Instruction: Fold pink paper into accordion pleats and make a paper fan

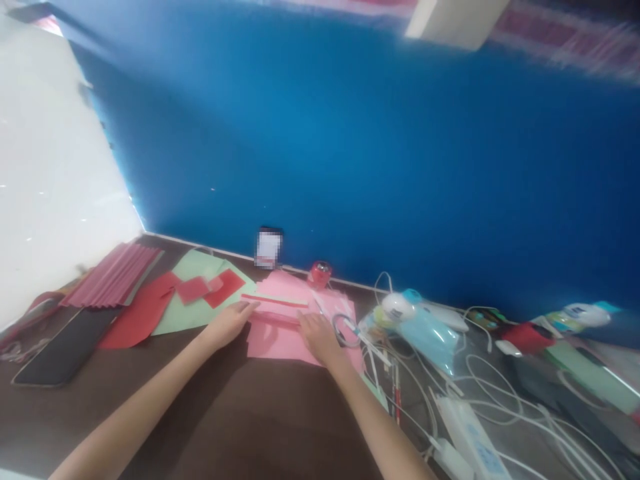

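My left hand lies flat with its fingers stretched out, the tips on the left edge of a pink paper sheet on the brown table. My right hand rests on the same sheet, fingers pressed down on a folded strip. A thin red strip lies across the top of the pink paper. Scissors lie just right of my right hand.
Red paper pieces and a green sheet lie left, with a pleated pink fan and a black phone. A red tape roll stands by the blue wall. White cables, a power strip and bottles crowd the right.
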Available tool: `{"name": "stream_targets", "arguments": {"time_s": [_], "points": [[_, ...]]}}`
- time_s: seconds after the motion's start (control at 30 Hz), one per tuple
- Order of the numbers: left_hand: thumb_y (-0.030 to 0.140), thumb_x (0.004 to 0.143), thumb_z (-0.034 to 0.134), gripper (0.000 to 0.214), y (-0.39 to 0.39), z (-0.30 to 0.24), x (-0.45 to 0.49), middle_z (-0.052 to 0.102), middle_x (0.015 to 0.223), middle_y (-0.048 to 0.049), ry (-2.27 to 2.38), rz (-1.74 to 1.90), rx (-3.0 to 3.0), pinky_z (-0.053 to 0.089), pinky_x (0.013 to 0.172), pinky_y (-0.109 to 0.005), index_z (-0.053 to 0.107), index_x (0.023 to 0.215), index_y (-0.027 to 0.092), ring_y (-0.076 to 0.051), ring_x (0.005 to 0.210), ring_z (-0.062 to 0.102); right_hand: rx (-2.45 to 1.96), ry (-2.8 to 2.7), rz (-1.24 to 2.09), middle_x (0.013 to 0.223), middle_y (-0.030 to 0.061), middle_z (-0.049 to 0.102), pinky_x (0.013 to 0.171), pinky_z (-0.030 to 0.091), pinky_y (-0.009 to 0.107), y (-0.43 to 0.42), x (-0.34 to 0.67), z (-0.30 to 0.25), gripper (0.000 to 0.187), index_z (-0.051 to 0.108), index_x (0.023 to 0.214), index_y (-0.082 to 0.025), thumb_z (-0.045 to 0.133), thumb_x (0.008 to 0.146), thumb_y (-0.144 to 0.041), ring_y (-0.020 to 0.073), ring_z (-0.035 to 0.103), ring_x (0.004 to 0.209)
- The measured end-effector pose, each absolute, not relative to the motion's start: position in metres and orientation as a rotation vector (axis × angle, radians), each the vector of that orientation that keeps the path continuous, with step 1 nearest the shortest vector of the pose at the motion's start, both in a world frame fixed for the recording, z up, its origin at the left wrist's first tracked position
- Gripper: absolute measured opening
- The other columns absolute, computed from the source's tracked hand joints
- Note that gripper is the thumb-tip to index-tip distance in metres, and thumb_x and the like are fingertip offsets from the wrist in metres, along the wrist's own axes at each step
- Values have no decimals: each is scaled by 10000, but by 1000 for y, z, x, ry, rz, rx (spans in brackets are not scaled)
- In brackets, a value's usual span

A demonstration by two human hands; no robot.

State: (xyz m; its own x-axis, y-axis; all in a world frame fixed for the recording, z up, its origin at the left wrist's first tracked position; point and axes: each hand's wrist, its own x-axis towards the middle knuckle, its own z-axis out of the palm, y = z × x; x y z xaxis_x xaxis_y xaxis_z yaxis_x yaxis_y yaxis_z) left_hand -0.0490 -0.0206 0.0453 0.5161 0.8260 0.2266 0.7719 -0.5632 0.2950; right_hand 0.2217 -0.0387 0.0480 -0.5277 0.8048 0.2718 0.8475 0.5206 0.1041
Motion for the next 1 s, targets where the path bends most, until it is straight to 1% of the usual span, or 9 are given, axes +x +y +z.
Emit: {"name": "stream_targets", "arguments": {"time_s": [0.07, 0.17, 0.23, 0.3, 0.43, 0.53, 0.63, 0.83, 1.0], "points": [[140, 861, 309, 388, -21, 62, -52, 601, 1078, -114, 1374, 576, 2401, 449, 834, -333, 504, 1195, 171, -209, 978, 563, -1415, -2526, -150, 865, 105, 629, 755, 424, 352, -41, 222, 61, 196, 597, 942, -137, 419, 863, -155, 218, 564, 818], [248, 867, 351, 336, -22, 90, -59, 613, 1096, -88, 1247, 448, 2154, 440, 835, -292, 585, 1096, 172, -199, 980, 570, -1405, -2458, 305, 804, 49, 603, 685, 411, 277, -42, 227, 90, 218, 569, 777, -170, 387, 885, -219, 159, 543, 735], [311, 844, 415, 373, -22, 108, -64, 605, 1130, -66, 1121, 257, 2005, 450, 789, -260, 544, 1176, 201, -190, 966, 576, -1416, -2417, 598, 762, 18, 595, 636, 397, 245, -43, 231, 113, 179, 562, 742, -172, 440, 847, -251, 138, 533, 689], [362, 837, 437, 369, -19, 121, -67, 593, 1161, -42, 1008, 209, 1938, 433, 801, -236, 573, 1149, 221, -181, 995, 559, -1475, -2353, 796, 680, -9, 569, 566, 370, 221, -43, 235, 132, 164, 554, 695, -167, 475, 802, -262, 121, 515, 619], [478, 818, 454, 402, -6, 123, -62, 665, 959, -40, 895, 106, 1926, 424, 698, -218, 659, 986, 176, -171, 841, 583, -1652, -2248, 1088, 508, -53, 463, 433, 296, 196, -39, 238, 142, 183, 530, 640, -163, 453, 775, -260, 84, 434, 426], [486, 767, 535, 382, 8, 108, -53, 678, 848, -32, 884, -14, 2031, 409, 620, -200, 679, 906, 161, -155, 744, 584, -1759, -2339, 951, 461, -64, 440, 402, 252, 195, -32, 235, 126, 183, 556, 677, -164, 443, 784, -259, 76, 394, 359], [365, 837, 443, 325, 21, 87, -44, 676, 811, -54, 1046, 107, 2281, 408, 601, -218, 676, 848, 138, -154, 691, 582, -1764, -2414, 665, 502, -38, 488, 443, 252, 197, -22, 230, 105, 210, 554, 631, -155, 453, 795, -239, 83, 430, 429], [138, 839, 348, 311, 27, 61, -37, 643, 942, -114, 1235, 256, 2484, 436, 709, -281, 643, 934, 127, -195, 828, 585, -1702, -2477, 291, 807, 40, 621, 597, 313, 221, -6, 224, 83, 199, 600, 731, -165, 433, 835, -186, 134, 524, 698], [104, 830, 395, 271, 21, 51, -41, 606, 943, -103, 1236, 247, 2685, 447, 759, -295, 635, 947, 152, -190, 863, 569, -1587, -2610, 45, 818, 44, 617, 686, 345, 244, -3, 224, 74, 188, 606, 758, -165, 444, 853, -154, 149, 532, 750]]}}
